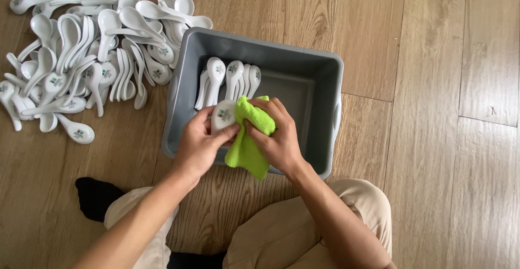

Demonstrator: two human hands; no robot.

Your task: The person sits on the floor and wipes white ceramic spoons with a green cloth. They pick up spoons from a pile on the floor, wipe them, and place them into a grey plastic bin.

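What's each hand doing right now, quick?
Left hand: closed on a white spoon, over the grey tub.
Right hand: closed on a green cloth, pressed against that spoon.

the left hand (197, 147) grips a white spoon (223, 115) over the near edge of a grey bin (325, 139). the right hand (279, 136) presses a green cloth (249, 139) against the spoon. a row of spoons (227, 79) lies inside the bin at its far left. a big spoon pile (86, 47) covers the wood floor (444, 85) left of the bin. the person sits in beige trousers (303, 231) with a black sock (95, 196).
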